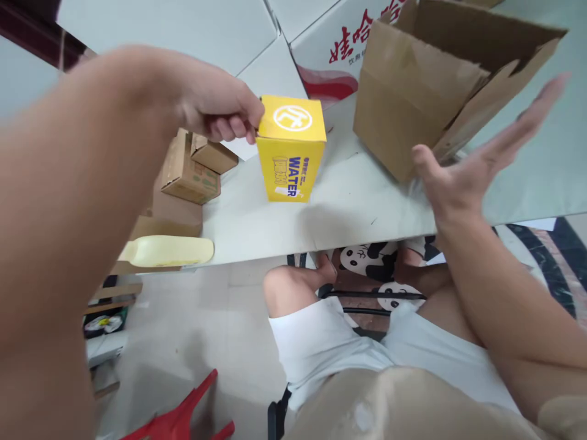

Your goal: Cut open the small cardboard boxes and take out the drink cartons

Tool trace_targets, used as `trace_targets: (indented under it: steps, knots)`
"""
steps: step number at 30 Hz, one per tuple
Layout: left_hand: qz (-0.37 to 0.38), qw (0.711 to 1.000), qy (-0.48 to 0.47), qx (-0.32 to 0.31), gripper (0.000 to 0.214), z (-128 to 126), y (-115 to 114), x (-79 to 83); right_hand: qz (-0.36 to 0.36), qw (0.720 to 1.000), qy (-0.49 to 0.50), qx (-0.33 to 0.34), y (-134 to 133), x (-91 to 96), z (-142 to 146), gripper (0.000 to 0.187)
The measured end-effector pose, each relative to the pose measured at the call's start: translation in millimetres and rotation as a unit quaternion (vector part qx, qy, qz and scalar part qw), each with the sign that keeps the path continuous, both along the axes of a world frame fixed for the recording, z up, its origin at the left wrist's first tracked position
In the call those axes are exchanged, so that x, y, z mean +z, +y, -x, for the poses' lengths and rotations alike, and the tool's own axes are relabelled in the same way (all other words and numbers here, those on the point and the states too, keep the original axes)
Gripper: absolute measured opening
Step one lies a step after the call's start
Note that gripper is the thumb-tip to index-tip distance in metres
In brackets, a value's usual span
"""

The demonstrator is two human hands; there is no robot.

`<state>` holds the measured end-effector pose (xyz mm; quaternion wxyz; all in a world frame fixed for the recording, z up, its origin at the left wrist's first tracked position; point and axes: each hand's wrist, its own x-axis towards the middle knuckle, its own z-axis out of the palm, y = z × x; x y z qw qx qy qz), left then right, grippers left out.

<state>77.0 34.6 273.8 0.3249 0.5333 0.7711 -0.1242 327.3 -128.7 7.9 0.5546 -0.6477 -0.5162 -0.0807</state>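
Note:
A yellow box [291, 159] printed with "WATER" and a white round logo on its top hangs over or stands on the pale tabletop. My left hand [224, 101] is closed on its upper left corner, fingers curled. On the right, my right hand [468, 171] is held up with thumb and fingers spread, holding nothing. Just behind it is a brown cardboard box [403, 91], tilted, with its top open and its rim torn. Whether the right hand touches that box I cannot tell.
Small cardboard boxes [188, 171] are stacked on the left, beside a pale yellow plastic-looking object [172, 250] at the table edge. Large white cartons with red lettering [339, 52] stand behind. A red stool [174, 418] is on the floor at lower left.

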Motion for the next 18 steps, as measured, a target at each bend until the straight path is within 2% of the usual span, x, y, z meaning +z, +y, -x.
trace_targets:
  steps: [2,3,6,8,12,15,18]
  knots:
    - [-0.008,1.0,-0.001,-0.001,0.024,-5.8,-9.2,-20.4,-0.05,0.997,-0.032,0.038,-8.5,3.8,21.0,0.096]
    - [-0.012,1.0,-0.005,-0.002,0.024,-6.2,-10.4,-26.4,-0.044,0.995,-0.031,0.085,-11.1,3.4,35.9,0.09]
    - [-0.031,0.999,-0.019,-0.009,0.029,-2.8,-10.0,-36.1,0.074,0.969,0.034,0.233,-8.1,-3.4,83.1,0.091]
    - [-0.047,0.998,-0.035,-0.009,0.031,-3.2,-13.9,-40.6,0.15,0.945,0.103,0.273,1.3,-6.3,105.8,0.102]
    - [-0.081,0.988,-0.128,0.01,0.03,-20.0,-36.9,-50.9,0.233,0.906,0.235,0.264,20.2,3.2,125.4,0.131]
    - [-0.085,0.98,-0.177,0.025,0.033,-38.4,-55.0,-58.3,0.208,0.904,0.284,0.245,26.9,14.5,130.7,0.14]
    - [-0.099,0.972,-0.205,0.05,0.032,-49.7,-65.0,-61.1,0.171,0.914,0.296,0.219,31.5,18.0,134.1,0.135]
